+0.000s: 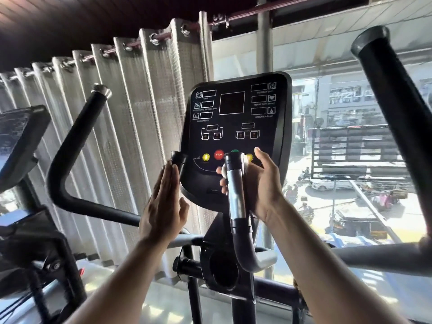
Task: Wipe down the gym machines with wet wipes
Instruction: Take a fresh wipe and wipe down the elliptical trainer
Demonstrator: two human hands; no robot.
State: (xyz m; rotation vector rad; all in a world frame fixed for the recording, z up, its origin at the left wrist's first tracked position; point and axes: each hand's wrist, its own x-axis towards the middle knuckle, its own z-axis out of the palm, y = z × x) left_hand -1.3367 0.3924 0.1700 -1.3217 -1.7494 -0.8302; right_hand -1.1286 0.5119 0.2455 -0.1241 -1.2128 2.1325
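Your two bare arms and hands.
Your left hand point(163, 202) and right hand point(261, 183) wear no gloves or rings; both forearms are bare, with no sleeves showing.

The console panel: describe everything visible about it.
The console panel is a black, rounded-corner plastic-looking board, tilted back on the machine's post before the window. Its dark display windows are unlit, outlined in white with small labels. Along the lower part sit yellow buttons, a red STOP button and a green one. The right hand presses a white wipe against it.
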